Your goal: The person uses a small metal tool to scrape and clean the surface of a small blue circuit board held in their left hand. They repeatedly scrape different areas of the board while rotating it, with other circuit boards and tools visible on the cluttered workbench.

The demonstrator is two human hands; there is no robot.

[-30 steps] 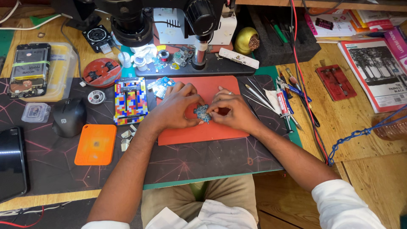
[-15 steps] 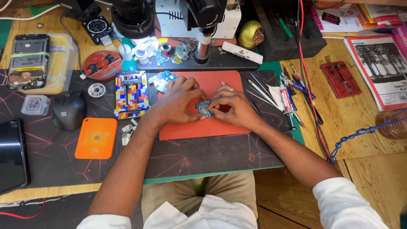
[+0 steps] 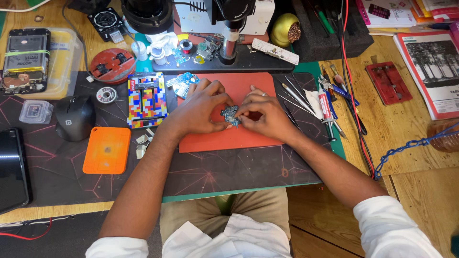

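Note:
Both hands meet over a red work mat (image 3: 248, 138) in the middle of the desk. My left hand (image 3: 203, 109) and my right hand (image 3: 263, 112) pinch a small blue circuit board (image 3: 231, 114) between their fingertips, just above the mat. Most of the board is hidden by the fingers. Another blue circuit board (image 3: 181, 83) lies at the mat's upper left corner, untouched.
A multicoloured board holder (image 3: 147, 100), an orange pad (image 3: 106, 149), a black mouse (image 3: 75, 117) and a round red holder (image 3: 111, 65) lie to the left. Tweezers and tools (image 3: 296, 95) lie right of the mat. A microscope stand (image 3: 229, 33) is behind, a red fixture (image 3: 388, 82) and magazines farther right.
The view has shifted slightly; both hands stay together on the small board, with only small finger movements.

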